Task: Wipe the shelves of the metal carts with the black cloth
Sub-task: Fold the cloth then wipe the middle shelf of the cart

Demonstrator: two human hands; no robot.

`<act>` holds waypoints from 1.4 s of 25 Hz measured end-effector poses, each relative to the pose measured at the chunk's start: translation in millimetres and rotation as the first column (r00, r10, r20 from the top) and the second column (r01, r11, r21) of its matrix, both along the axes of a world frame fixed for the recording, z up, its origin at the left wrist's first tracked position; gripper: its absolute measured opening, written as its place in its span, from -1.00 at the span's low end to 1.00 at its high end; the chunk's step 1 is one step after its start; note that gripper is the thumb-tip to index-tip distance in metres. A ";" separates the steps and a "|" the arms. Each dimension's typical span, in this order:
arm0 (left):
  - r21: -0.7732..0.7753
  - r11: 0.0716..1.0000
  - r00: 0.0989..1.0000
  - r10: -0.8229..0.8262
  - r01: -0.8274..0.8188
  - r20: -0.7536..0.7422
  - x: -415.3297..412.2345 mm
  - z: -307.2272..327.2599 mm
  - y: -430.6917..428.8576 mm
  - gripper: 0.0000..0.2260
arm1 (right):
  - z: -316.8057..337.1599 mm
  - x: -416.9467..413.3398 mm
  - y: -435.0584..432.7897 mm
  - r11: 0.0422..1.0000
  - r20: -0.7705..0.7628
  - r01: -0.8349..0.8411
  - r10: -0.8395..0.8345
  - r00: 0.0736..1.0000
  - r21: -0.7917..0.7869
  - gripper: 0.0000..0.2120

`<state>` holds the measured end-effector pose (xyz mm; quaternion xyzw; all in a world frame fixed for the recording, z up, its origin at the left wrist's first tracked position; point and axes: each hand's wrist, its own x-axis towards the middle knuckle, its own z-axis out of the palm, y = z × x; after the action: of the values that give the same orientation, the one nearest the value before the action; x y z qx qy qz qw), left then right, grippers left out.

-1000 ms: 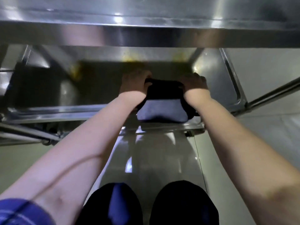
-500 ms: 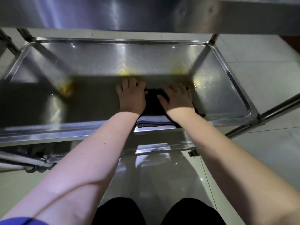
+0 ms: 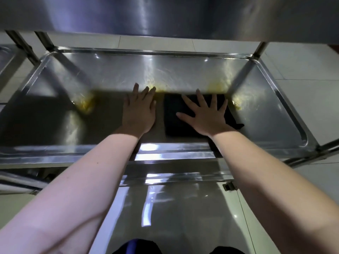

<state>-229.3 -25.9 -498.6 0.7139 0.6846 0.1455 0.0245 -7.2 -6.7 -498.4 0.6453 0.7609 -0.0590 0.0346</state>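
A folded black cloth lies flat on the middle shelf of the metal cart, right of centre. My right hand presses down on it with fingers spread wide. My left hand rests flat on the bare steel just left of the cloth, fingers straight and together, apart from the cloth. Yellowish smears mark the shelf along the shadow line at the left, centre and right.
The cart's top shelf overhangs the whole upper view. A lower shelf shines below my forearms, above my knees. Upright posts stand at the far left and far right. A second cart's shelf edge sits at left. Tiled floor lies to the right.
Both hands were gripping the bunched cloth at the shelf's front. Now the cloth lies flat further in, the right hand spread on it, the left hand moved off onto bare metal.
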 end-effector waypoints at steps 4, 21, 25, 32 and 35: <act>-0.039 0.998 0.997 -0.050 0.048 -0.051 -4.5 -9.9 6.2 -0.53 | 4.7 -11.3 59.3 0.998 -0.007 0.060 -0.060 0.998 -0.023 -0.27; -0.128 0.988 0.995 -0.088 0.082 -0.042 29.0 -8.3 13.7 -0.53 | 7.3 45.9 -51.2 0.991 -0.033 -0.121 0.119 0.992 -0.054 -0.32; -0.128 0.989 0.992 -0.085 0.073 -0.093 28.3 -9.9 17.6 -0.53 | 16.9 144.4 -44.1 0.998 -0.022 0.002 -0.004 1.000 -0.061 -0.32; -0.144 0.988 0.990 -0.074 0.056 -0.122 29.6 -8.3 14.6 -0.53 | 21.7 160.4 -44.8 0.993 0.022 0.064 -0.062 0.998 -0.097 -0.32; -0.136 0.989 0.989 -0.077 0.060 -0.127 25.1 -9.1 14.9 -0.53 | 11.2 90.7 -48.2 0.994 0.006 -0.079 0.079 0.997 -0.072 -0.29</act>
<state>-204.2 -10.9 -507.7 0.7419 0.6678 0.0515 0.0314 83.4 -55.0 -487.2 0.6133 0.7830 -0.0821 0.0633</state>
